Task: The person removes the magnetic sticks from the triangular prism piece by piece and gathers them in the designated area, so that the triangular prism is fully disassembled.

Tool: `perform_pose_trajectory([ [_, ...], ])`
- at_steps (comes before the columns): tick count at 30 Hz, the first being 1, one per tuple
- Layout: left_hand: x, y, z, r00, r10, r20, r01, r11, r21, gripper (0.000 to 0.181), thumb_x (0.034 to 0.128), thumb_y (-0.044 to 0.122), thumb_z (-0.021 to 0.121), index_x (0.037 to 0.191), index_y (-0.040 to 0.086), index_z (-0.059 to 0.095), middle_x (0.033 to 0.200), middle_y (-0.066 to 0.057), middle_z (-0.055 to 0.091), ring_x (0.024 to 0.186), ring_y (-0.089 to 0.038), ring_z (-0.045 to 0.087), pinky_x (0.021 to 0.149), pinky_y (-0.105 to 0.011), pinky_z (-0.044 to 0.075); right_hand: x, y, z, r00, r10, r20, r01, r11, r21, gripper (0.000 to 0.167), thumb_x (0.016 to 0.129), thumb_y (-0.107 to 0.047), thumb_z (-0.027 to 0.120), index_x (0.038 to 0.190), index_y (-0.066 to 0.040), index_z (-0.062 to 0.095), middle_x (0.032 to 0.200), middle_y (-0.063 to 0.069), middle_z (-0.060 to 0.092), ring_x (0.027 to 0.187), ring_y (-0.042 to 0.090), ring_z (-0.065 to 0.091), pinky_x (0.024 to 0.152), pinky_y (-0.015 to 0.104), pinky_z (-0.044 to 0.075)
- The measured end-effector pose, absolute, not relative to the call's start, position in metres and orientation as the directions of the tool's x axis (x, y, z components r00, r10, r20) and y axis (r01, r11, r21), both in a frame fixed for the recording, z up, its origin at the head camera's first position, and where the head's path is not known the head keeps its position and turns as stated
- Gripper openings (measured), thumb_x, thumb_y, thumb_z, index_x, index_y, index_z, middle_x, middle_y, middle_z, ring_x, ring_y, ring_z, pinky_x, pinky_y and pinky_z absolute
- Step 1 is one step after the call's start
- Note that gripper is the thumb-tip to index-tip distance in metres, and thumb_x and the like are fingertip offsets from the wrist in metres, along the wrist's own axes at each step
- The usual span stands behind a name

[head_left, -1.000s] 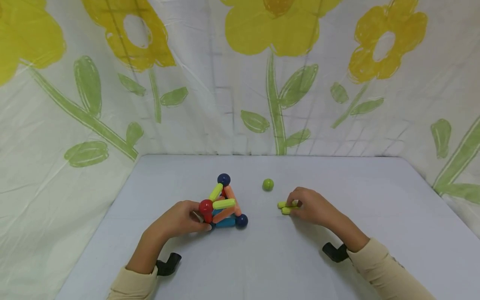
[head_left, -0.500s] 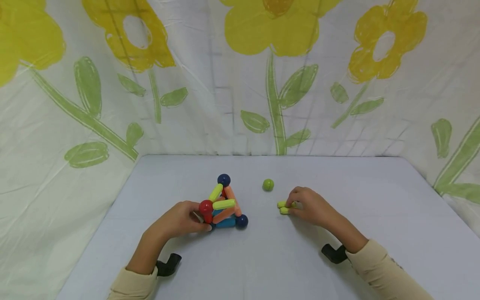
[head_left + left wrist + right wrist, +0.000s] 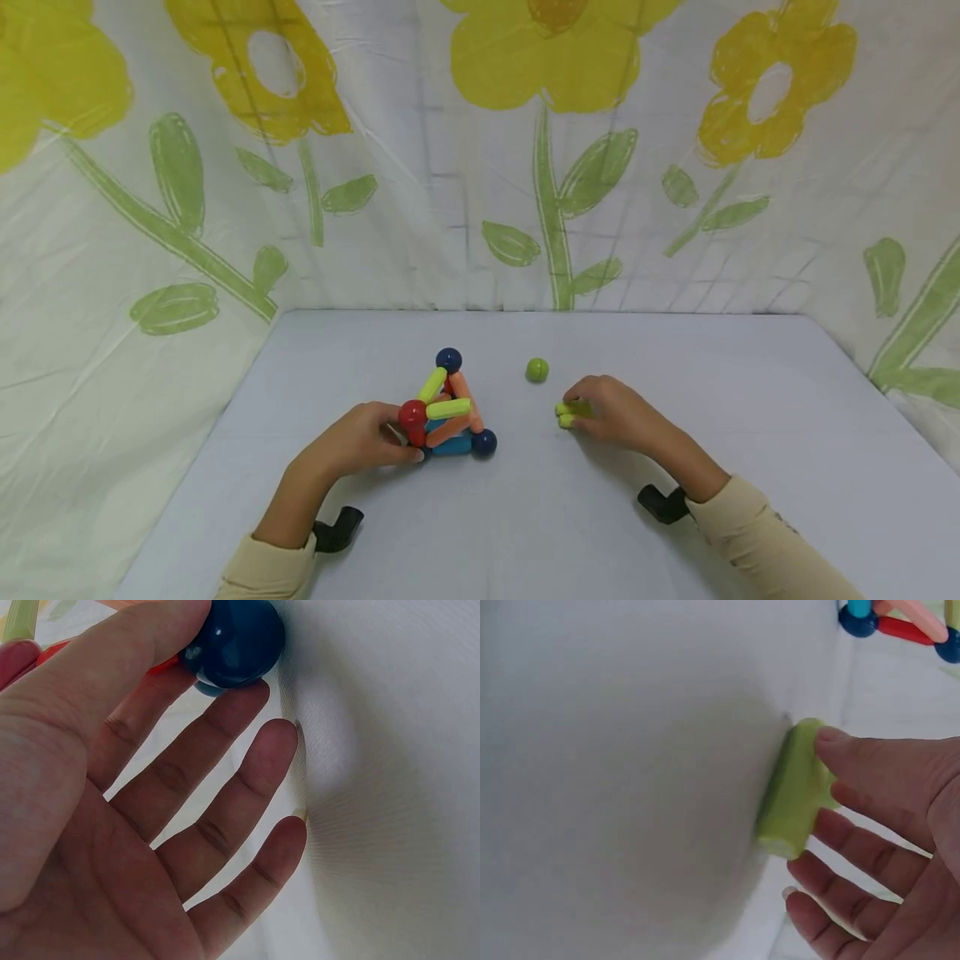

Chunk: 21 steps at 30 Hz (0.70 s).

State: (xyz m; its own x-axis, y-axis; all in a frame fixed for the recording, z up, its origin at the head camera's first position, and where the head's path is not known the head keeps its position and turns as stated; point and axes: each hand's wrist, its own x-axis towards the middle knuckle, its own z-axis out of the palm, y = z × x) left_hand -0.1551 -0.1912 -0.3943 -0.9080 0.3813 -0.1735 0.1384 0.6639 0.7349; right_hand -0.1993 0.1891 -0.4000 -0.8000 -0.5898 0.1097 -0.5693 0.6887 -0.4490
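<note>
A structure of magnetic rods and balls stands left of centre, with a red ball (image 3: 412, 413), yellow-green rods (image 3: 448, 408), orange rods, blue rods and a navy ball (image 3: 483, 442) at its right corner. At its lower left corner my left hand (image 3: 367, 437) pinches another navy ball (image 3: 238, 641) between thumb and fingers; its other fingers spread out by the table. To the right, my right hand (image 3: 618, 412) holds two loose yellow-green magnetic rods (image 3: 791, 795) between thumb and fingers. The rods lie side by side on the table, partly hidden by the hand.
A green ball (image 3: 537, 370) lies on the white table (image 3: 525, 525) behind the loose rods. A flower-painted cloth (image 3: 420, 208) hangs along the table's back edge. Black wrist mounts (image 3: 339, 530) stick out beside both forearms.
My right hand has slid slightly left along the yellow-green rods, and their left ends are now nearly even. The left hand and the structure stay in place.
</note>
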Motion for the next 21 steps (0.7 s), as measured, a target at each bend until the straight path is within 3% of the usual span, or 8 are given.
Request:
perform_pose_trajectory([
  [9,-0.155,-0.192,-0.394,-0.909,0.376,-0.179,0.131,0.668,0.733,0.025,0.0795,0.017,0.086,0.101,0.012,0.074,0.089,0.002,0.068,0.078,-0.018,0.062,0.067,-0.034,0.053,-0.187,0.141,-0.373,-0.718,-0.641,0.271,-0.676,0.551,-0.49,0.03,0.092,-0.02,0.075,0.118,-0.006,0.07,0.111,0.004,0.069,0.104,0.024,0.063,0.09,0.043,0.052],
  [15,-0.156,-0.192,-0.394,-0.908,0.379,-0.179,0.129,0.659,0.741,0.026,0.0799,0.018,0.086,0.102,0.012,0.074,0.09,0.001,0.069,0.078,-0.018,0.063,0.066,-0.034,0.054,-0.176,0.094,-0.358,-0.544,-0.698,0.465,-0.834,0.394,-0.386,0.035,0.088,-0.019,0.08,0.12,-0.008,0.07,0.112,-0.001,0.07,0.107,0.017,0.061,0.09,0.034,0.051],
  [18,-0.156,-0.192,-0.394,-0.906,0.386,-0.174,0.134,0.653,0.745,0.026,0.0803,0.019,0.085,0.102,0.012,0.074,0.09,0.001,0.069,0.078,-0.017,0.063,0.067,-0.033,0.054,-0.174,0.077,-0.356,-0.44,-0.713,0.547,-0.898,0.344,-0.275,0.033,0.084,-0.017,0.084,0.114,-0.01,0.073,0.104,-0.001,0.07,0.097,0.016,0.062,0.082,0.028,0.05],
  [21,-0.156,-0.192,-0.394,-0.905,0.389,-0.171,0.138,0.65,0.747,0.026,0.0802,0.02,0.086,0.102,0.012,0.074,0.09,0.001,0.069,0.078,-0.017,0.063,0.068,-0.034,0.054,-0.171,0.067,-0.357,-0.386,-0.738,0.554,-0.921,0.34,-0.188,0.027,0.084,-0.015,0.083,0.109,-0.011,0.074,0.099,-0.001,0.069,0.086,0.014,0.061,0.075,0.021,0.048],
])
